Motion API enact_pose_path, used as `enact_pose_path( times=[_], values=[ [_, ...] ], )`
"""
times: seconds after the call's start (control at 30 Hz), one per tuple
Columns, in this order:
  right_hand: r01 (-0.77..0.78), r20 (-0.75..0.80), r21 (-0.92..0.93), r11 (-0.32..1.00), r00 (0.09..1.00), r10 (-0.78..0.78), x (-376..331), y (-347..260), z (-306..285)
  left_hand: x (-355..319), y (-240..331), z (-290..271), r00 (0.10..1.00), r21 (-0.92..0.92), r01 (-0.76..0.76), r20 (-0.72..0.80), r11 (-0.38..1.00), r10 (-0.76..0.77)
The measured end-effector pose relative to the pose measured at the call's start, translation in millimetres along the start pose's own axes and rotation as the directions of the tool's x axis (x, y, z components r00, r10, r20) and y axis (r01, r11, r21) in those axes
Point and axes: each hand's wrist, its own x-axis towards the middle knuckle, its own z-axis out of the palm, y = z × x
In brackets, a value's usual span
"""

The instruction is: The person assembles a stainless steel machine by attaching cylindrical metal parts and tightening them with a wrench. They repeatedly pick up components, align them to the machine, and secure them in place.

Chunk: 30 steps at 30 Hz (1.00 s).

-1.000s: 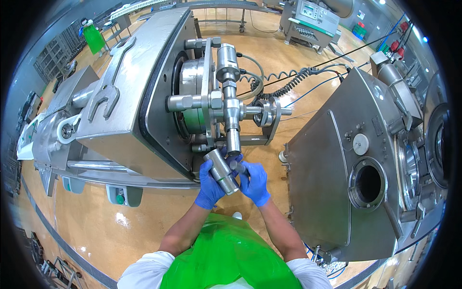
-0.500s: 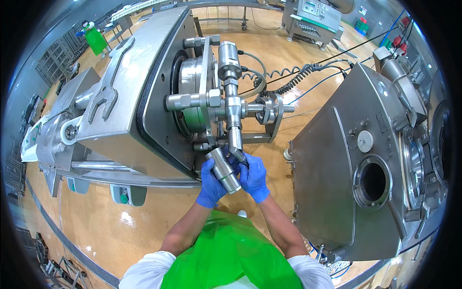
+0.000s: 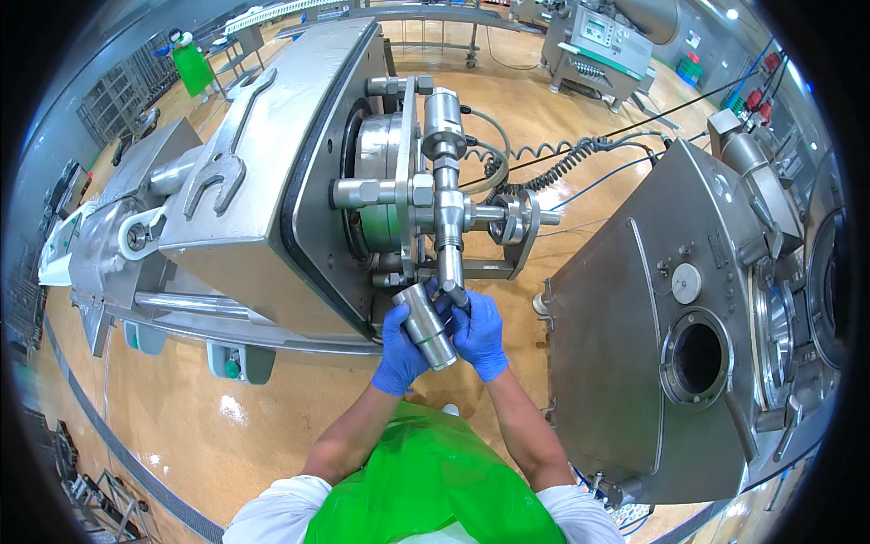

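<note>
In my left hand (image 3: 397, 356), gloved in blue, is a stepped, shiny metal cylinder (image 3: 424, 328), held at a tilt. The right hand (image 3: 480, 340), also gloved, closes on a dark cable connector (image 3: 457, 295) at the lower end of a vertical metal pipe fitting (image 3: 449, 218). Part of the grip is hidden, since the fingers curl behind the connector and the cylinder. The fitting hangs in front of a flange plate (image 3: 410, 136) bolted with thick studs to the face of a boxy steel machine (image 3: 317, 172).
An open-ended wrench (image 3: 220, 168) lies on the machine's top. To the right stands a steel cabinet (image 3: 607, 335) with a round opening. Coiled cables (image 3: 571, 159) run between them. A co-worker in a green apron (image 3: 191, 71) stands far left, and a control unit (image 3: 603, 41) stands far back.
The view has shifted slightly, so the machine appears a little lower and further right. Both hands keep their holds on the cylinder and the connector.
</note>
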Motion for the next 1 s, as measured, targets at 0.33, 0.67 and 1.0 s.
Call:
enact_pose_path(
  times=[0.33,0.67,1.0],
  values=[
    [0.158,0.035,-0.049,0.986,0.987,-0.157,7,-9,-21,-5,4,13,0.996,-0.016,0.006,-0.091,1.0,-0.007],
    [0.022,0.094,-0.107,0.994,0.996,-0.012,4,9,-4,0,4,7,0.999,0.112,0.0,-0.046,0.994,0.005],
    [0.19,-0.001,0.228,0.955,0.981,-0.195,-6,-6,-18,-35,-4,-26,0.994,0.065,0.058,-0.093,0.996,-0.051]
  ],
)
